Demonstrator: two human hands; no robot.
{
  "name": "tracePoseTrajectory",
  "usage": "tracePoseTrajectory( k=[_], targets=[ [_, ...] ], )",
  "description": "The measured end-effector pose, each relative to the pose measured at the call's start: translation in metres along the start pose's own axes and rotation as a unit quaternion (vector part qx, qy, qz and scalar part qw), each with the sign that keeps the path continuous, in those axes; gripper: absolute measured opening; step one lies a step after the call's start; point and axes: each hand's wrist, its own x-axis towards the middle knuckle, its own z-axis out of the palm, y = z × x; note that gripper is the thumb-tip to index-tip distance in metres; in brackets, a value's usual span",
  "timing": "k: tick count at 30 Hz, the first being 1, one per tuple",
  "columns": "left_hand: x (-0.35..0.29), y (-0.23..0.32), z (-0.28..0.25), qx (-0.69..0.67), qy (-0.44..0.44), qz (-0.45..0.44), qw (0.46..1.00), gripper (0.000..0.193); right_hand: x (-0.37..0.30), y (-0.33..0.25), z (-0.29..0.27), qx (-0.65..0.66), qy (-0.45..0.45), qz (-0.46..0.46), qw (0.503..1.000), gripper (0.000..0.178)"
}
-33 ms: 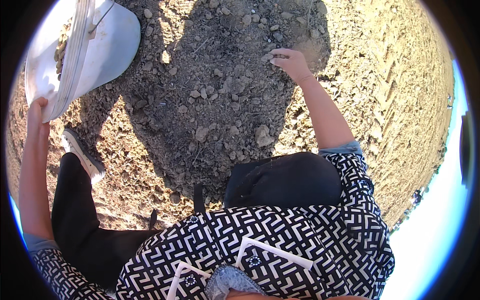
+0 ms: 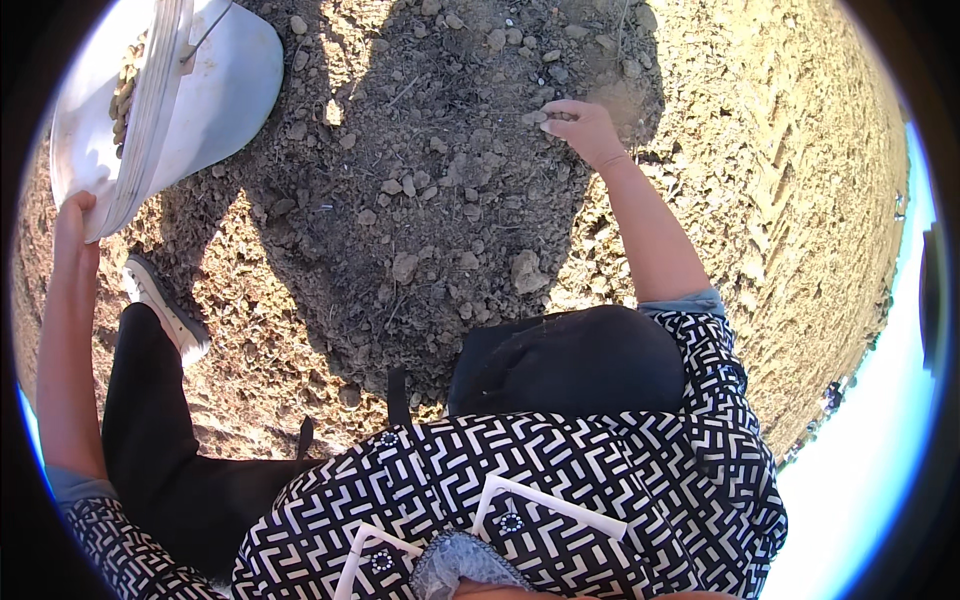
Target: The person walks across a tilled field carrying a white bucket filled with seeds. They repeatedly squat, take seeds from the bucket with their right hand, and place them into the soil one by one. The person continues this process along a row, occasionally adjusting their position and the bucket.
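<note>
A white bucket (image 2: 225, 95) leans on its side at the upper left, its mouth turned toward the left. Inside it lie several small tan oblong pieces (image 2: 124, 95), too small to name surely. My left hand (image 2: 78, 205) is closed on the lower part of the bucket's rim. Over the shaded soil right of the middle, my right hand (image 2: 585, 130) pinches a small tan lump (image 2: 537, 118) between thumb and fingers, close to the ground. Whether the lump is a clod or one of those pieces, I cannot tell.
Dry, crumbly soil (image 2: 400, 180) with clods and bits of straw spreads all around. A larger clod (image 2: 527, 271) lies before my bent knee (image 2: 590, 355). My shoe (image 2: 165, 310) rests below the bucket. A thin metal handle (image 2: 208, 30) crosses the bucket's side.
</note>
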Motion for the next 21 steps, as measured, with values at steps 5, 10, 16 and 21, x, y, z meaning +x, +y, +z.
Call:
tracePoseTrajectory(
  k=[5,10,16,21],
  targets=[
    [-0.002,0.003,0.002,0.03,0.011,0.005,0.999,0.055,-0.007,-0.008,-0.025,0.087,-0.073,-0.002,0.994,0.026],
    [-0.007,0.004,0.003,0.026,0.019,-0.009,0.999,0.054,-0.006,-0.002,0.004,0.031,-0.026,-0.004,0.999,0.025],
    [-0.016,0.006,0.013,0.024,0.033,-0.006,0.999,0.056,-0.016,-0.005,-0.03,0.127,-0.012,0.15,0.98,0.024],
    [-0.011,0.004,0.004,0.027,0.045,-0.017,0.998,0.058,-0.046,-0.006,-0.019,0.124,-0.101,0.057,0.985,0.036]
  ],
)
